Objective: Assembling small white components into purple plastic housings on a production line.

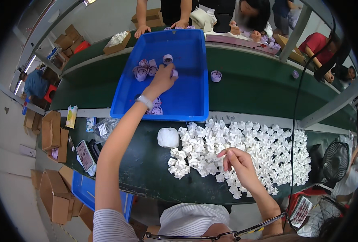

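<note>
My left hand (pixel 162 80), with a band on its wrist, reaches into the large blue tray (pixel 187 97). Its fingers are closed on a small lilac round part (pixel 175 74). Just beyond it stands another lilac cup-shaped part (pixel 168 59), and a cluster of lilac parts (pixel 141 72) lies to its left. More of them (pixel 156 109) sit at the tray's near side, partly hidden by my forearm. My right hand (pixel 240 163) is held above many white folded petal-like pieces (pixel 263 149). Its thumb and forefinger pinch together; whatever they hold is too small to name.
A white roundish block (pixel 168 138) stands left of the white pieces. Further left lie a phone (pixel 85 155), a clear plastic bag (pixel 106 130) and cardboard boxes (pixel 51 135). One lilac part (pixel 216 76) rests right of the tray. A black fan (pixel 335 161) and a hanging cable (pixel 295 121) are at right. Co-workers sit opposite.
</note>
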A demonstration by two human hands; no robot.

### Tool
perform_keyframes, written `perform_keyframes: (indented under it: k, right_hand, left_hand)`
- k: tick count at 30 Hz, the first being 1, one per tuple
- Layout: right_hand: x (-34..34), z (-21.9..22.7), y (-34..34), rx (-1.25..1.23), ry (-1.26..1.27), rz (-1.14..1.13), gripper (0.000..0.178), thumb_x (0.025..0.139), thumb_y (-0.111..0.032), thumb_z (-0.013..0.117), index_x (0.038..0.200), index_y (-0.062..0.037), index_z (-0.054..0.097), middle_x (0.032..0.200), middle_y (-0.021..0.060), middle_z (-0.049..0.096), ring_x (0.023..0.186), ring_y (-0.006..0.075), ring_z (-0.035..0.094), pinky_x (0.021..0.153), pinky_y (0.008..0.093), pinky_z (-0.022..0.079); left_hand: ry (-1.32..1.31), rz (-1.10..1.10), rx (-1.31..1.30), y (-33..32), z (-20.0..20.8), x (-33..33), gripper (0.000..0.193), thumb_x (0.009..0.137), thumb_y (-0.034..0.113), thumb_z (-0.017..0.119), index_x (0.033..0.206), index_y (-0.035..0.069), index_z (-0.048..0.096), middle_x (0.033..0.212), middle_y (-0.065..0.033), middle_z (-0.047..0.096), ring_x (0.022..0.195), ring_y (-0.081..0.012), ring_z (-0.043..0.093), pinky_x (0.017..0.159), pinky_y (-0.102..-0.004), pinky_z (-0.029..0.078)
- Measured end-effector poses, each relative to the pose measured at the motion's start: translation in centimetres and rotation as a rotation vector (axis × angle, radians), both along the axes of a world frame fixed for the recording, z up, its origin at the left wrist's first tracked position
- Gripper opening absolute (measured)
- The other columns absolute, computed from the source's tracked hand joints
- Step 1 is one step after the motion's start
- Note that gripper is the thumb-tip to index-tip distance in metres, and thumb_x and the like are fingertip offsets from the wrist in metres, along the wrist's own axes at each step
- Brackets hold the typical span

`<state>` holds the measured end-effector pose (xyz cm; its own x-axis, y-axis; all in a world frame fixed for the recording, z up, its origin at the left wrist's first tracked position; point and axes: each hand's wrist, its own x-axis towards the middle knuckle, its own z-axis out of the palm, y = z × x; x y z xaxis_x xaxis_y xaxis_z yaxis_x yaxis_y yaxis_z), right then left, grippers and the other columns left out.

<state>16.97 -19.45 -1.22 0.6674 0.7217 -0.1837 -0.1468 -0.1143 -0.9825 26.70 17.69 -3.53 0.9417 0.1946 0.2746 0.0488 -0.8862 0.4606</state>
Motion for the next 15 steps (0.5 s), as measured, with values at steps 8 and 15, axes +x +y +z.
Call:
perform_keyframes:
  k: [8,15]
  right_hand:
    - [-1.6,0.4,0.2,0.131,0.067,-0.118,0.014,0.095,-0.011,0.049,0.099,-0.0011,0.058,0.076,0.0084,0.067,0.062,0.0055,0.052,0.06,0.0184,0.041]
    - [-2.9,1.2,1.3,0.158,-0.509,-0.219,0.01,0.076,0.003,0.069,0.085,0.0008,0.067,0.081,0.0091,0.063,0.068,0.0129,0.057,0.059,0.0223,0.044]
  left_hand:
    - [-0.247,-0.154,-0.867,-11.8,9.7,-15.6,0.034,0.084,0.006,0.064,0.114,0.001,0.047,0.105,-0.0087,0.057,0.094,-0.0129,0.057,0.071,-0.0237,0.048]
    - [-0.292,-0.248,-1.072,-16.5,5.8,-22.5,0.046,0.084,-0.006,0.058,0.124,0.0,0.035,0.123,-0.0168,0.048,0.116,-0.0228,0.05,0.087,-0.0311,0.05]
